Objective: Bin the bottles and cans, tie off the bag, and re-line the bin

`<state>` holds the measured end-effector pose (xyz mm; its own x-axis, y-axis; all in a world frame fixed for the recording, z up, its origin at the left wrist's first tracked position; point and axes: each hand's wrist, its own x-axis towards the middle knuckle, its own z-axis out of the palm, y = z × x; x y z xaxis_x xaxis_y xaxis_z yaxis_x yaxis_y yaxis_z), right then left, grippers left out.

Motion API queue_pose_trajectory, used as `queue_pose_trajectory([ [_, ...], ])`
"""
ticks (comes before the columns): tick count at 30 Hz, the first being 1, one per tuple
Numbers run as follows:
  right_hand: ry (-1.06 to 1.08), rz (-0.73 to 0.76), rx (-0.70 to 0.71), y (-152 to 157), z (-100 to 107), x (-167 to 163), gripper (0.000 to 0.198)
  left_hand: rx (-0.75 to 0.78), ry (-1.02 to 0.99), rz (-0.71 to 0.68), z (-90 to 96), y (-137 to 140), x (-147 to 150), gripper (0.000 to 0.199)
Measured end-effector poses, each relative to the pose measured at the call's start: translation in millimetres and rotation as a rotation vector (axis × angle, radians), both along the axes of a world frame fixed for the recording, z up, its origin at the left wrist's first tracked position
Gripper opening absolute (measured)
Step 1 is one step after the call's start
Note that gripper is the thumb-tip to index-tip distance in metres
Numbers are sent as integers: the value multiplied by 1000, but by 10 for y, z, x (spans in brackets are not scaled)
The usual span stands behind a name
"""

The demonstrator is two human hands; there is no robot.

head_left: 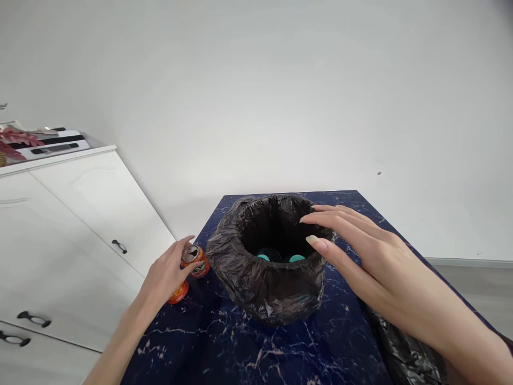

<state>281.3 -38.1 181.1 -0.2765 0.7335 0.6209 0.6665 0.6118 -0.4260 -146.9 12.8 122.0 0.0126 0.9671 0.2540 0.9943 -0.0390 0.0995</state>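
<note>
My left hand curls its thumb and fingers around an orange soda can, which stands upright with its opened top showing. A second orange can stands just nearer, partly hidden by my wrist. To the right of the cans is a bin lined with a black plastic bag, its mouth facing up. Inside it, teal round lids show near the front wall; what they belong to is mostly hidden. My right hand hovers at the bin's right rim, fingers stretched out and holding nothing.
Everything stands on a dark blue marble-patterned table. More black plastic lies at its right side, below my right forearm. A white cabinet with dark handles stands to the left, with items on top. A pale wall rises behind.
</note>
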Motion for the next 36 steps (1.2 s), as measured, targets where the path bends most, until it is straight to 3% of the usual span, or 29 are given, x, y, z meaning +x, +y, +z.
queue_pose_trajectory([
  [2, 2, -2, 2, 2, 1, 8, 38, 176, -9, -30, 153, -85, 126, 57],
  [6, 6, 0, 8, 1, 2, 5, 37, 745, -182, -11, 649, -275, 576, 54],
  [9, 7, 0, 17, -5, 5, -1, 37, 978, -440, -264, 979, -379, 967, 70],
  [11, 5, 3, 25, -9, 9, 0, 37, 942, -525, -406, 1111, -413, 1181, 76],
  [13, 4, 3, 32, -12, 14, 6, 37, 779, -528, -467, 1181, -414, 1345, 77],
  [18, -4, 17, 38, -12, 31, 21, 37, 265, -292, -481, 1247, -263, 1633, 69],
  [23, -16, 22, 47, -13, 37, 37, 36, 51, -148, -515, 1225, -16, 1778, 60],
  [28, -14, 12, 27, -9, 43, 56, 37, 45, -130, -498, 1170, -16, 1753, 52],
  [32, -11, 8, 17, -10, 39, 66, 37, 292, -180, -370, 1156, -191, 1561, 39],
  [36, -15, 6, 2, -14, 27, 61, 38, 468, -117, -124, 1018, -281, 1048, 41],
])
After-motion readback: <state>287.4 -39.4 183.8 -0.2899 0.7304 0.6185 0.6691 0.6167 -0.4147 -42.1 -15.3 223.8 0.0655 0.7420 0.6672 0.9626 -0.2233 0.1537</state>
